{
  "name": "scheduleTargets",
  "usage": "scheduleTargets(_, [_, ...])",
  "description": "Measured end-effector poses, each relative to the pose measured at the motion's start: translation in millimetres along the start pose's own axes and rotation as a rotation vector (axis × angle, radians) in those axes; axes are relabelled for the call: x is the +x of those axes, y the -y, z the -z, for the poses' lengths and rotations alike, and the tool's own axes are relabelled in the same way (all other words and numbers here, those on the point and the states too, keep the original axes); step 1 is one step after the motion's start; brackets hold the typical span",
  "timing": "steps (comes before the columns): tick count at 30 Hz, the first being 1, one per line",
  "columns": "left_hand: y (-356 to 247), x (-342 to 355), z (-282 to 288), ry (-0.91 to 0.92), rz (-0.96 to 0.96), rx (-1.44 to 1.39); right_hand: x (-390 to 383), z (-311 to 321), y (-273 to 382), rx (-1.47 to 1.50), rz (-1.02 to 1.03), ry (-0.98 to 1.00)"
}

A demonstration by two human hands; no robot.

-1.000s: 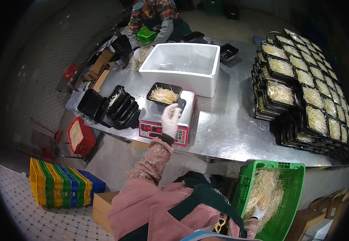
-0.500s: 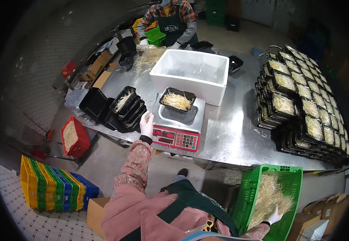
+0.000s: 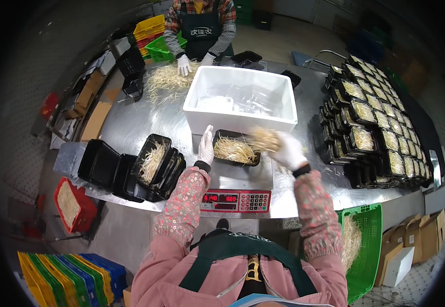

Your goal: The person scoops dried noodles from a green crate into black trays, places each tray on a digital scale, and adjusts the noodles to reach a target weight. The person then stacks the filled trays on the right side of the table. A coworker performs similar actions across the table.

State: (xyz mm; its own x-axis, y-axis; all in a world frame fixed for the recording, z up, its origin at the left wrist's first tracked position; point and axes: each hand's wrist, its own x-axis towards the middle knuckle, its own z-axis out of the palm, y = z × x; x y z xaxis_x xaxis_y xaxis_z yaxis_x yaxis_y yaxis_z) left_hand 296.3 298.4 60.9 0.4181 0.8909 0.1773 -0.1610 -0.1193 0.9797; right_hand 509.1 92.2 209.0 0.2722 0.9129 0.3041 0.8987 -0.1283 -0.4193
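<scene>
Where our right hand [image 3: 289, 153] grasps: pale, stringy sprouts [image 3: 263, 139], probably fragile; cradle mid-bunch.
Left hand [image 3: 205, 149]: released, fingers [image 3: 207, 135] outstretched.

Sprouts [image 3: 262, 139] blur, the steel table [image 3: 125, 120] glares, edges darken.

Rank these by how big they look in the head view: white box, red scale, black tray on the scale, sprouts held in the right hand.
1. White box
2. Red scale, partly covered
3. Black tray
4. Sprouts in the right hand, blurred but smallest
</scene>
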Motion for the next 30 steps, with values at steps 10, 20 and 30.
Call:
scheduleTargets(10, [-19.9,-6.2,-10.6,0.292,-0.348,0.721,59.4,-146.0,41.4,-0.282,0.228,0.182])
scheduleTargets(20, [-26.1,-28.9,-20.6,0.151,-0.309,0.478,30.9,-126.8,26.8,-0.122,0.292,0.255])
scheduleTargets(30, [-38.5,-36.7,-25.9,0.407,-0.437,1.259,44.3,-43.5,5.9,-0.309,0.176,0.520])
